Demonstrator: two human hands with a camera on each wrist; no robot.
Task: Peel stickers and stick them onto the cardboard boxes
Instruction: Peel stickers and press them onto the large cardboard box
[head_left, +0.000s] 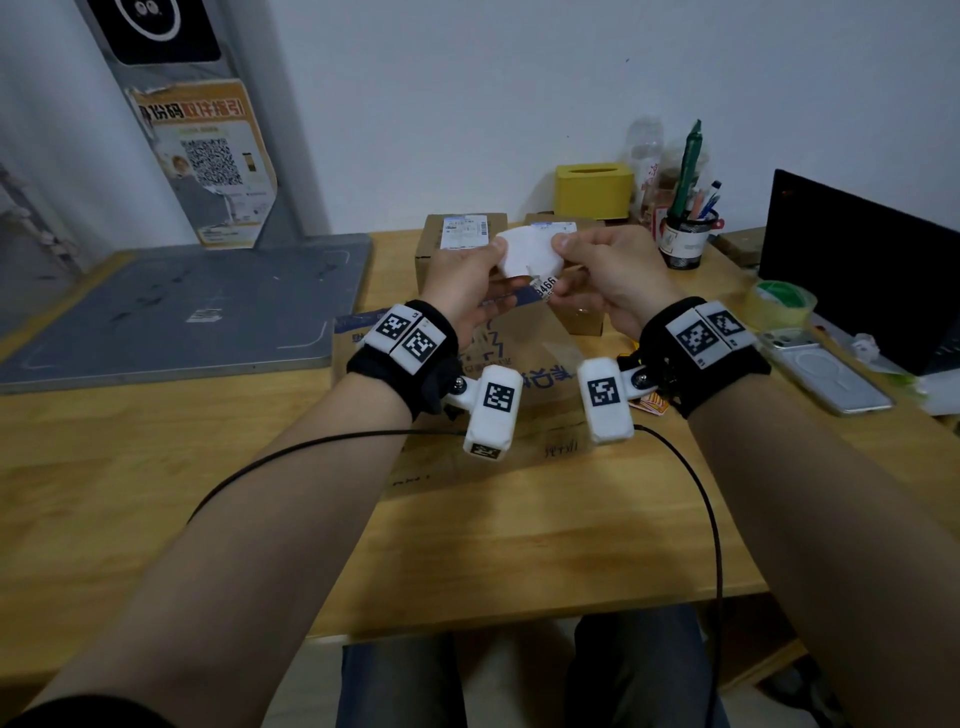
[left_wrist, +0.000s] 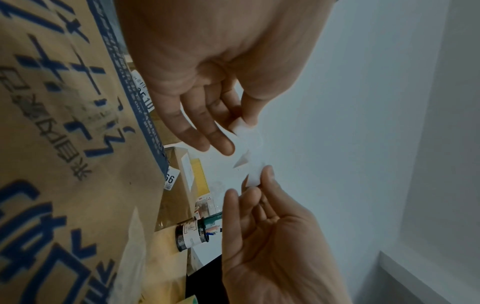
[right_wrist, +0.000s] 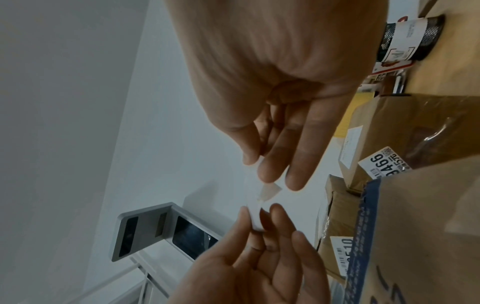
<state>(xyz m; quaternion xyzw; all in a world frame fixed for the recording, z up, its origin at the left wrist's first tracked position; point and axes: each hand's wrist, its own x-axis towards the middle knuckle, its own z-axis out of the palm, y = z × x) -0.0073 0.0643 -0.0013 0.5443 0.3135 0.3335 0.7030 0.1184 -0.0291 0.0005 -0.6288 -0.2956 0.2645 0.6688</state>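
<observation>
Two hands are raised above the wooden surface (head_left: 130, 483), and between them you hold a small white sticker sheet (head_left: 527, 252). Your left hand (head_left: 467, 291) pinches the sheet's left edge between thumb and fingers, and your right hand (head_left: 608, 275) pinches the right edge the same way; the remaining fingers of both hands are loosely extended. In the right wrist view a small corner flap of the sheet (right_wrist: 270, 192) stands folded away from the rest, just beside your right fingertips (right_wrist: 267, 172). Below your hands lies a large flat brown cardboard box with blue printing (head_left: 519, 415), resting on the surface. Behind it stand two smaller brown cardboard boxes, the left one (head_left: 457, 244) and the right one (head_left: 561, 226), each with a white label on top. Farther back are a yellow tissue box (head_left: 592, 189) and a black mesh pen holder (head_left: 685, 236). At the right lie a roll of clear tape (head_left: 779, 304) and a phone in a clear case (head_left: 826, 371).
</observation>
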